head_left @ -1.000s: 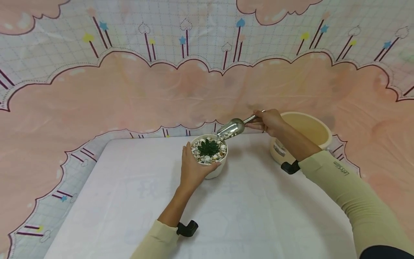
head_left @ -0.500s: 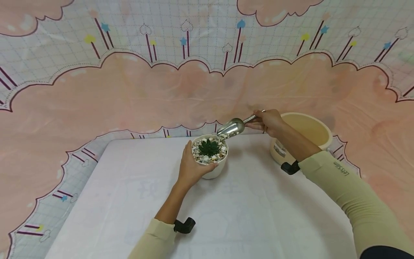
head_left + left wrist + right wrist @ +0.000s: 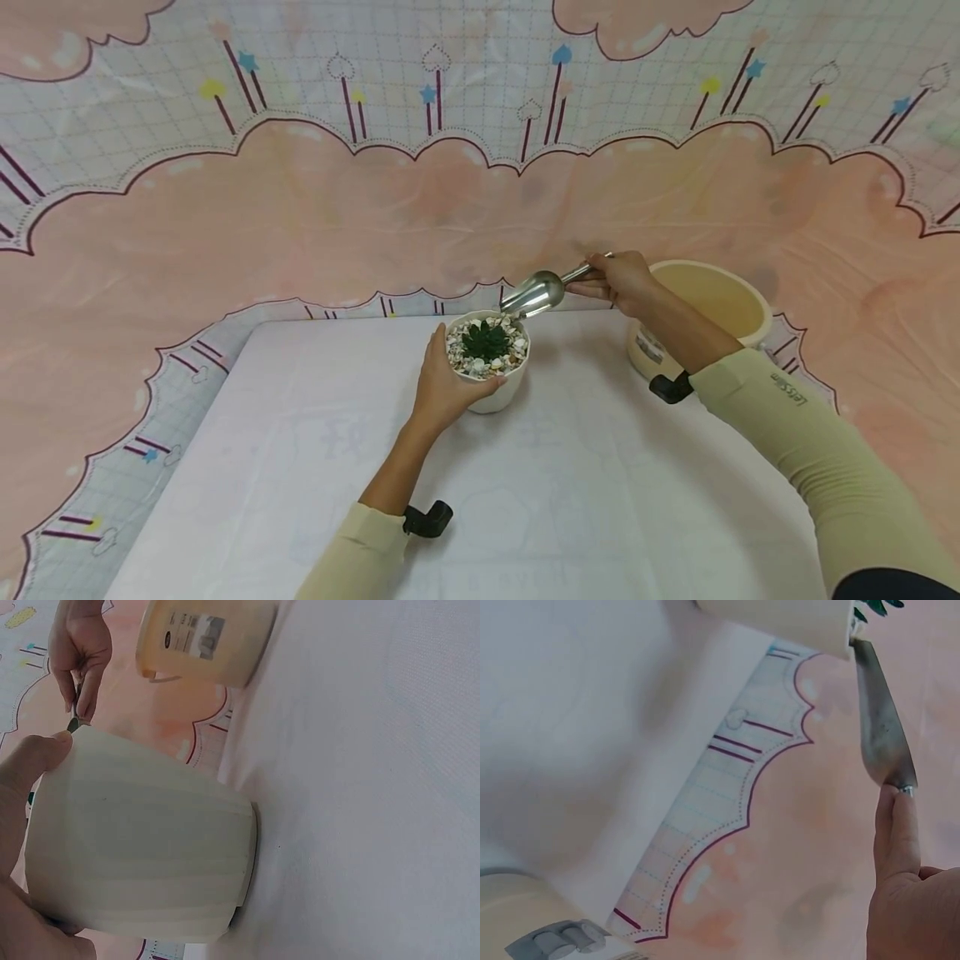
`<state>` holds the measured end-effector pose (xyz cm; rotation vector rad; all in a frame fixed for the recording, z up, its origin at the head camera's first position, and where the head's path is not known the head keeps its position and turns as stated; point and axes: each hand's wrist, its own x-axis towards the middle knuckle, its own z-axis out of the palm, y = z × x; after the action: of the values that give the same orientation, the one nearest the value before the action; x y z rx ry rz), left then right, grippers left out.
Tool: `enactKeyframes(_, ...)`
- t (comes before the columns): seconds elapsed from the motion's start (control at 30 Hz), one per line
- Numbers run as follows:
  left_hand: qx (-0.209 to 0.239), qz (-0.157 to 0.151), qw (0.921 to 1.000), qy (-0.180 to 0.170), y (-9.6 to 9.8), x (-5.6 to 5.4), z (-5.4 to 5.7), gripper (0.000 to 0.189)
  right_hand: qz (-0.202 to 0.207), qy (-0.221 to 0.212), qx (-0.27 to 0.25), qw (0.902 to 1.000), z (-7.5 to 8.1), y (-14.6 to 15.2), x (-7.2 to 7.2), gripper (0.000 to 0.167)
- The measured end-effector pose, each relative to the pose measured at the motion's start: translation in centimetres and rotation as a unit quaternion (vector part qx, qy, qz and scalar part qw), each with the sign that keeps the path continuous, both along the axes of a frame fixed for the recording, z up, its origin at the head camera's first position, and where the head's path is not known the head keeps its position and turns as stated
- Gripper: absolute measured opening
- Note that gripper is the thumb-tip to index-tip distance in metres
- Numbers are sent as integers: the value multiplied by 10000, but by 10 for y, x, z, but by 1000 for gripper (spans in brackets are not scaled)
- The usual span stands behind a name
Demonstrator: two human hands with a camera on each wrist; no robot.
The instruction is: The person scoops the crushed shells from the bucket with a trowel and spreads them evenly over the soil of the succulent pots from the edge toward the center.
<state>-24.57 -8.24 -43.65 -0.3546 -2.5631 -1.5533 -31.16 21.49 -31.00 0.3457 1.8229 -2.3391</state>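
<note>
A white flower pot stands near the table's back edge, holding a dark green succulent amid pale pebbles. My left hand grips the pot by its near left side, thumb along the front rim; the left wrist view shows the pot wall up close. With my right hand I hold a shiny metal scoop by its handle, tilted so its mouth is over the pot's back right rim. In the right wrist view the scoop reaches the rim; its inside is hidden there.
Behind my right forearm stands a cream bucket with a label on its side. A white cloth covers the table. A patterned peach curtain hangs right behind the table's back edge.
Pebbles seen in the scoop's mouth earlier are mostly gone from it now. The scoop has shifted slightly. My left hand still holds the pot, its wrist moved a little left.
</note>
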Motion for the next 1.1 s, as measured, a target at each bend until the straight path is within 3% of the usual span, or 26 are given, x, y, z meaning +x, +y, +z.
enactKeyframes(0.8, 100, -51, 9997, -218, 0, 4, 1, 129, 77, 285, -59, 9995, -7, -33, -8, 26)
enactKeyframes(0.97, 178, -71, 9995, -259, 0, 5, 1, 131, -117, 589, -302, 9977, -1, -31, -1, 27)
enactKeyframes(1.1, 231, -66, 9993, -291, 0, 8, 0, 130, -201, 899, -879, 9919, 9, -16, 17, 25)
